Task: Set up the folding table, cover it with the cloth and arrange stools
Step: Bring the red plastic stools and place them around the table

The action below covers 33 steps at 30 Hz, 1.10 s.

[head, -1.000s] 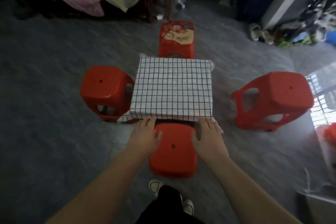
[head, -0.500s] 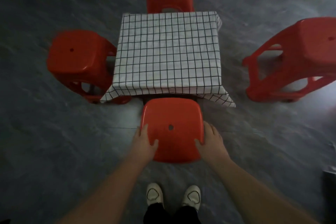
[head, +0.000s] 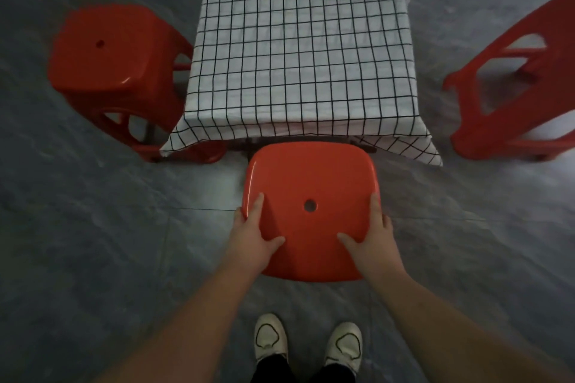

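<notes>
Gripping stool (head: 311, 183) by both side rims, left hand (head: 252, 236) and right hand (head: 375, 239) level, thumbs on top. Cloth (head: 305, 50) dead ahead, so probably pushing straight in.

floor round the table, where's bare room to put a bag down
Bare floor lies between the near stool and the left stool, and again between it and the right stool. The checked cloth carries nothing. Crowded: the left stool sits close against the cloth's edge, and the left hand and right hand grip the near stool at the front hem.
</notes>
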Each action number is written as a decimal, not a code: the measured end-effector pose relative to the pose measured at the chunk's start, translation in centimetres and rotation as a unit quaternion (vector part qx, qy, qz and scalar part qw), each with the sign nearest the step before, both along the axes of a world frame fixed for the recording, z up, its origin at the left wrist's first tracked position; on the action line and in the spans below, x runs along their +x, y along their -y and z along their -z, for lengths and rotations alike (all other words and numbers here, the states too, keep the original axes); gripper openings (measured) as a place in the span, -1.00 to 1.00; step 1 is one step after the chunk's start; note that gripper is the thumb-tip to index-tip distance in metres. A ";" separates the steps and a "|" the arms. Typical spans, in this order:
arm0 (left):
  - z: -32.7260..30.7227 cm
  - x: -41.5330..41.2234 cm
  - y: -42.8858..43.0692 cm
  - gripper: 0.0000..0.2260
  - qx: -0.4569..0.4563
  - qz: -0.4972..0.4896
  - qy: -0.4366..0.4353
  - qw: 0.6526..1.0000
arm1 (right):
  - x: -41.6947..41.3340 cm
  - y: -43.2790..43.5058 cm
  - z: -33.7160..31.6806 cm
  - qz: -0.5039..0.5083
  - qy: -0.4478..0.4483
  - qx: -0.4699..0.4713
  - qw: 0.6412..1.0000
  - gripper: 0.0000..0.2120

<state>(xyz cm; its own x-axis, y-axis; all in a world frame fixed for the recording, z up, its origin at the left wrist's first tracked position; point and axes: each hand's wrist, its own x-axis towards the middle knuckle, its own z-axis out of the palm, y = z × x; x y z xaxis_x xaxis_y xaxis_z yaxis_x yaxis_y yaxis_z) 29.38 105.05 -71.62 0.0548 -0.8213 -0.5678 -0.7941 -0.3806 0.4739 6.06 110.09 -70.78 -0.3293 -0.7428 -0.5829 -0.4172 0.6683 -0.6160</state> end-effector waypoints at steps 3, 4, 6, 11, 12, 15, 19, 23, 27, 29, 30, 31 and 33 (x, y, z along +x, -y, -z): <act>-0.7 0.1 -0.7 -0.04 -0.002 0.010 0.004 1.000 | 0.2 -1.0 -0.5 -0.009 -0.006 -0.004 1.000 0.05; -1.0 0.3 -1.2 -0.04 -0.002 0.014 0.007 1.000 | 0.3 -1.5 -0.8 -0.013 -0.004 -0.003 1.000 0.04; -1.5 0.9 -2.4 -0.05 -0.004 0.017 0.009 1.000 | 0.7 -2.6 -1.3 -0.013 0.002 0.000 1.000 0.04; -2.5 3.2 -6.5 -0.06 0.003 0.022 0.014 1.000 | 2.6 -6.3 -2.6 -0.016 -0.001 0.001 1.000 0.02; -2.5 3.6 -7.5 -0.06 0.000 0.027 0.014 1.000 | 3.0 -7.2 -2.6 -0.015 -0.002 -0.001 1.000 0.02; -3.1 4.7 -10.2 -0.06 -0.003 0.036 0.012 0.999 | 4.2 -9.8 -3.2 -0.015 -0.014 -0.001 1.000 0.03; -3.7 5.9 -14.0 -0.06 -0.001 0.048 0.018 0.999 | 5.5 -13.9 -3.7 -0.010 -0.022 0.009 1.000 0.04; -3.8 6.8 -17.6 -0.07 0.012 0.049 0.013 0.999 | 6.3 -17.7 -3.7 -0.007 -0.020 0.019 1.000 0.03; -3.8 7.1 -20.5 -0.08 0.031 0.048 0.025 0.998 | 6.7 -20.5 -3.5 -0.015 -0.017 0.031 0.999 0.02; -3.7 7.2 -21.8 -0.08 0.040 0.049 0.026 0.998 | 6.9 -21.8 -3.3 -0.015 -0.016 0.032 0.999 0.02; -3.7 7.2 -22.3 -0.08 0.043 0.049 0.026 0.998 | 7.0 -22.3 -3.2 -0.016 -0.013 0.032 0.999 0.02; -3.7 7.3 -22.7 -0.07 0.046 0.050 0.028 0.997 | 7.0 -22.7 -3.1 -0.017 -0.013 0.031 0.999 0.02; -3.5 7.3 -23.5 -0.08 0.051 0.051 0.032 0.997 | 7.0 -23.3 -2.9 -0.018 -0.016 0.033 0.999 0.02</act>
